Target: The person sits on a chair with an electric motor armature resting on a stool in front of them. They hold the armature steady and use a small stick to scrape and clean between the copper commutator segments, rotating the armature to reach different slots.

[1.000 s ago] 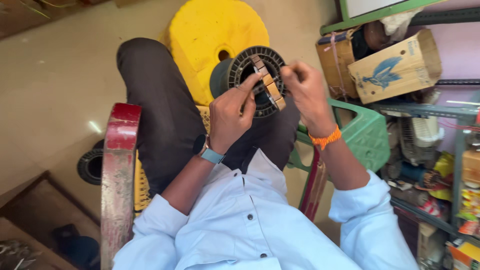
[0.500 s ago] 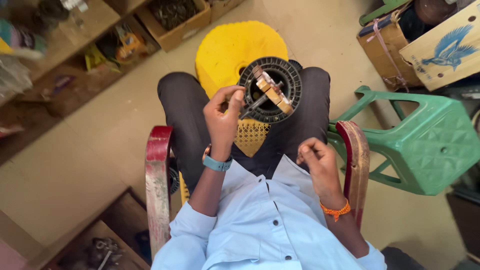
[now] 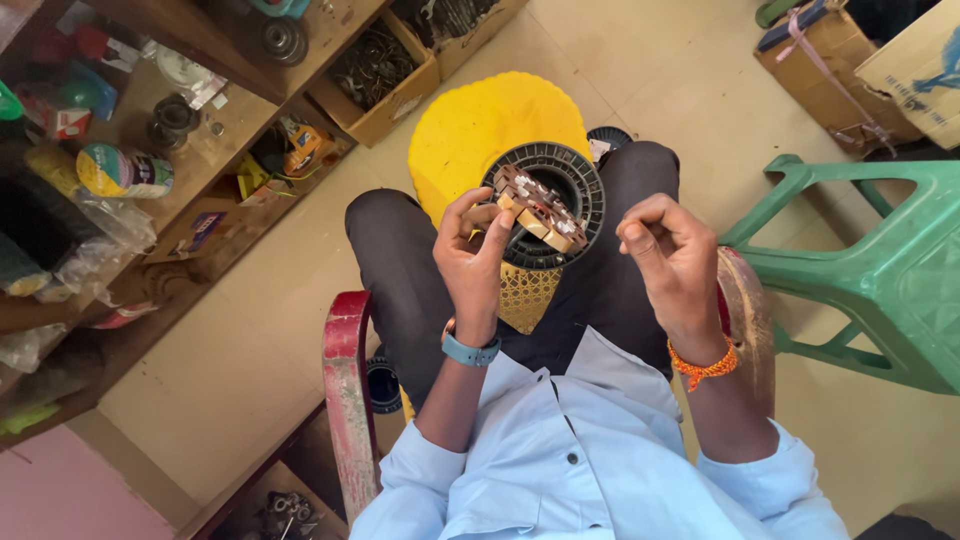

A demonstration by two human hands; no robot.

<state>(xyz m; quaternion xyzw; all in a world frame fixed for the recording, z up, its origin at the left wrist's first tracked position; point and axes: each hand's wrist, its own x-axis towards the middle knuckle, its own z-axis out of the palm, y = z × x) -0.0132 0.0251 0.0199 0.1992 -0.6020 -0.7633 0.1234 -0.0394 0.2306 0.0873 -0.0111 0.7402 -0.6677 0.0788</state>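
I sit on a chair and hold a black ring-shaped part [image 3: 575, 170] over my lap. Tan and brown wound blocks cross its middle. My left hand [image 3: 472, 250] grips it at its left edge, thumb and fingers on the blocks. My right hand [image 3: 668, 248] hovers just right of the ring, apart from it, with its fingertips pinched together. I see nothing between those fingers. A teal band is on my left wrist and an orange cord on my right.
A round yellow stool [image 3: 480, 125] stands past my knees. A green plastic chair [image 3: 880, 265] is at the right. Wooden shelves [image 3: 215, 150] crowded with small parts fill the left. An open box of metal parts [image 3: 385, 85] and taped cartons [image 3: 835, 70] lie beyond. The chair has red arms [image 3: 345, 400].
My right hand left the ring, dropped toward my lap, then rose again beside it with fingers pinched. My left hand kept hold of the ring. The view swung to the left.
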